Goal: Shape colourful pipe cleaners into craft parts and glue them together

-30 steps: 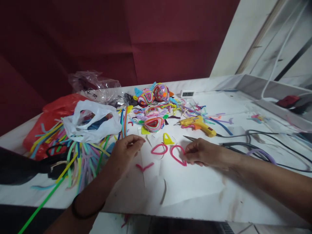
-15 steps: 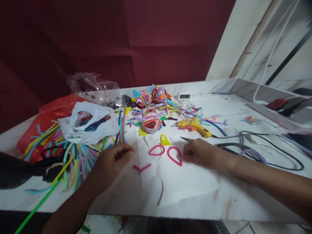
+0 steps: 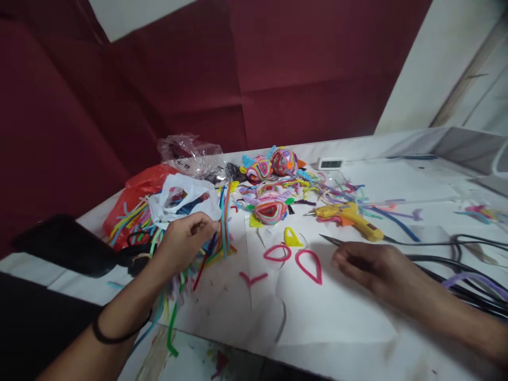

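My left hand (image 3: pixel 190 241) is pinched closed beside the loose pipe cleaners (image 3: pixel 226 219), its fingertips near a blue one. Whatever lies between those fingers is too small to make out. Curled closed over the right part of the white paper (image 3: pixel 317 317), my right hand (image 3: pixel 367 267) shows nothing between its fingertips. A dark pointed metal tool (image 3: pixel 329 239) juts out behind its fingers, the rest hidden. On the paper are two pink teardrop loops, one (image 3: pixel 278 253) left and one (image 3: pixel 309 267) right, plus a yellow looped piece (image 3: pixel 292 238). A pink V-shaped piece (image 3: pixel 253 279) lies at the paper's left edge.
A yellow glue gun (image 3: pixel 349 214) lies behind my right hand, its black cable trailing right. Several colourful rounded ornaments (image 3: pixel 272 211) stand at the back near a small digital clock (image 3: pixel 330 164). White (image 3: pixel 178 190) and red (image 3: pixel 135 185) bags are on the left.
The view has turned left. My right hand has drawn away from the right pink loop, which stays on the paper. My left hand has shifted back towards the pipe cleaners.
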Demonstrator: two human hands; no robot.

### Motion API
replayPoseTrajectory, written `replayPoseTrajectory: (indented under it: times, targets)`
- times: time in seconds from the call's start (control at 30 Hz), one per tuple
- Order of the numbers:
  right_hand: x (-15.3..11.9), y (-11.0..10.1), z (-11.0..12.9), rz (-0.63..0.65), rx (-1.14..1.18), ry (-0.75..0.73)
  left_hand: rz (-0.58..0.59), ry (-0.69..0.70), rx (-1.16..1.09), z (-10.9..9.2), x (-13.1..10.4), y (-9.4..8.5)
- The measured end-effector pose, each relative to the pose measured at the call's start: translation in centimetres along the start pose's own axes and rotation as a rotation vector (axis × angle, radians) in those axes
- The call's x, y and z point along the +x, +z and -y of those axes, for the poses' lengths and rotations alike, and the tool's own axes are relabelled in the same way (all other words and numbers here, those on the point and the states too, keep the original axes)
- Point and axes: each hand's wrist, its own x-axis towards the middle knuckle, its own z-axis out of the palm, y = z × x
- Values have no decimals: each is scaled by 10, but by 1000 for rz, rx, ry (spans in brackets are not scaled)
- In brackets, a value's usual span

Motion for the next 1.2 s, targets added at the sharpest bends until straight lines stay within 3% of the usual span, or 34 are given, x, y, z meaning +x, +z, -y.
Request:
replayPoseTrajectory:
  times: [0.2, 0.3, 0.4, 0.57, 0.8, 1.03, 1.2]
  targets:
    - [-10, 1, 11, -257, -119, -361, 61, 102, 87, 0, 16, 6]
    - [-14, 3, 15, -328, -199, -524, 87, 194, 149, -2, 31, 18]
    - [-18, 4, 17, -363, -254, -597, 45, 352, 258, -11, 48, 33]
    - [-20, 3, 17, -350, -234, -618, 56, 561, 404, -33, 76, 60]
    - [-18, 0, 14, -301, -172, -564, 213, 489, 577, -42, 107, 90]
    - [-18, -6, 17, -262, -144, -524, 328, 477, 671, -42, 124, 99]
    - [-17, -9, 21, -252, -164, -508, 348, 482, 670, -46, 132, 98]
